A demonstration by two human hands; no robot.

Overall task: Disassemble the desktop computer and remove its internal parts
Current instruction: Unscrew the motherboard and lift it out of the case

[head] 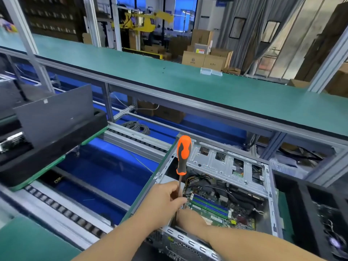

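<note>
Open desktop computer case (216,166) lying on its side at lower right, left hand (165,196) pinching screwdriver (183,155) shaft upright over motherboard (212,206), right hand (190,217) low beside it, fingers hidden, black foam tray (56,136) well left on conveyor.

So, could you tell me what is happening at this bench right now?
A person is working inside an open desktop computer case. The left hand pinches the metal shaft of an orange-and-black screwdriver, held upright with its handle up. The right hand reaches down beside the motherboard, its fingers hidden. The board and cables are still in the case.
</note>
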